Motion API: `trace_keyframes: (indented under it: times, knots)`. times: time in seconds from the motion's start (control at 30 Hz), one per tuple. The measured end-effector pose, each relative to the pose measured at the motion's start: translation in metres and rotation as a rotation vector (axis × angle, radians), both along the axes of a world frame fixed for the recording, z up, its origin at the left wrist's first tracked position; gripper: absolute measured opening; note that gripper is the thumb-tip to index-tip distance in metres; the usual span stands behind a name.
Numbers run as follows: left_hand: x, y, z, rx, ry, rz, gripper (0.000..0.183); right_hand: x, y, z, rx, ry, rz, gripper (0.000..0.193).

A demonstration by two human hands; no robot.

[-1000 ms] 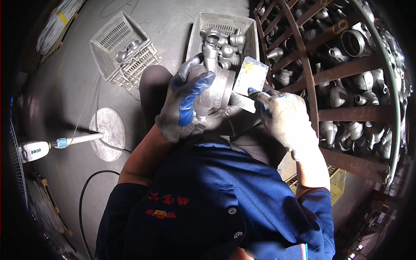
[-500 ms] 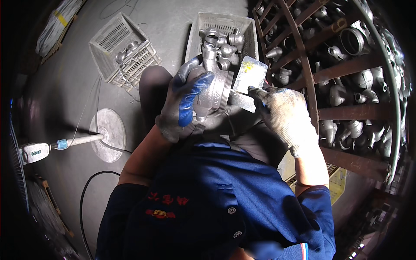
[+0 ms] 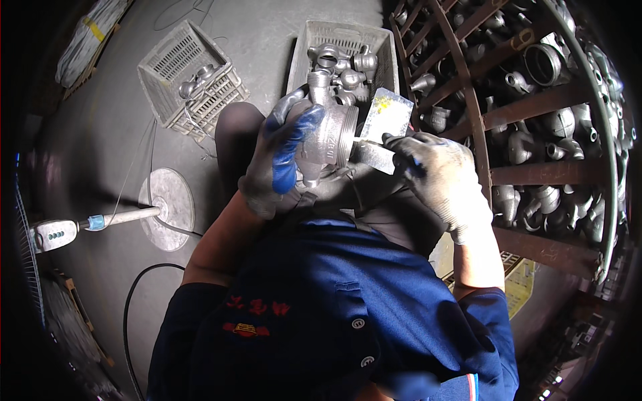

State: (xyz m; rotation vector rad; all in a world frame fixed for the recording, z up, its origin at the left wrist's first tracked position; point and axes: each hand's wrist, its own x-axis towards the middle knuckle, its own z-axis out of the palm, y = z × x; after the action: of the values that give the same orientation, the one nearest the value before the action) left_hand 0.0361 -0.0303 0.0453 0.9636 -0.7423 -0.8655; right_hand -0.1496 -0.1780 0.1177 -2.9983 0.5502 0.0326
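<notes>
My gloved left hand (image 3: 284, 150) is wrapped around a grey metal casting (image 3: 328, 137), a rounded valve-like body with a threaded neck at the top and a wide threaded end facing right. My gloved right hand (image 3: 431, 170) is closed on a thin rod-like tool (image 3: 360, 140). Its pale tip is at the casting's wide opening; whether it touches the metal I cannot tell, and its handle is hidden in the fist. Just behind the right fingers stands a bent sheet-metal plate (image 3: 388, 115) with a yellow smear.
Ahead is a grey plastic crate (image 3: 394, 57) holding several castings. Another crate (image 3: 167, 57) sits left of it with a few castings. A rusty metal rack (image 3: 478, 127) full of castings fills the right. At left lies a round-based stand (image 3: 177, 214) with cables; a yellow crate (image 3: 521, 287) is lower right.
The casting has turned slightly in my left hand, its wide opening tilting a little more into view. My right hand and the tool have shifted only slightly.
</notes>
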Motion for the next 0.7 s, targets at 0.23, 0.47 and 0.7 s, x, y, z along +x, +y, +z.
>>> trace_keyframes:
  times: [0.23, 0.47, 0.7]
  knots:
    - [-0.015, -0.002, 0.021, -0.155, 0.53, -0.043, 0.035, 0.006, -0.001, -0.047, 1.315, -0.575, -0.609, 0.038]
    - [-0.013, -0.005, -0.006, 0.051, -0.061, 0.112, 0.032, 0.029, 0.02, -0.059, 1.153, -0.552, -0.511, 0.024]
    - [-0.014, -0.003, -0.02, -0.074, 0.156, 0.098, 0.026, 0.041, 0.023, -0.073, 0.961, -0.678, -0.485, 0.005]
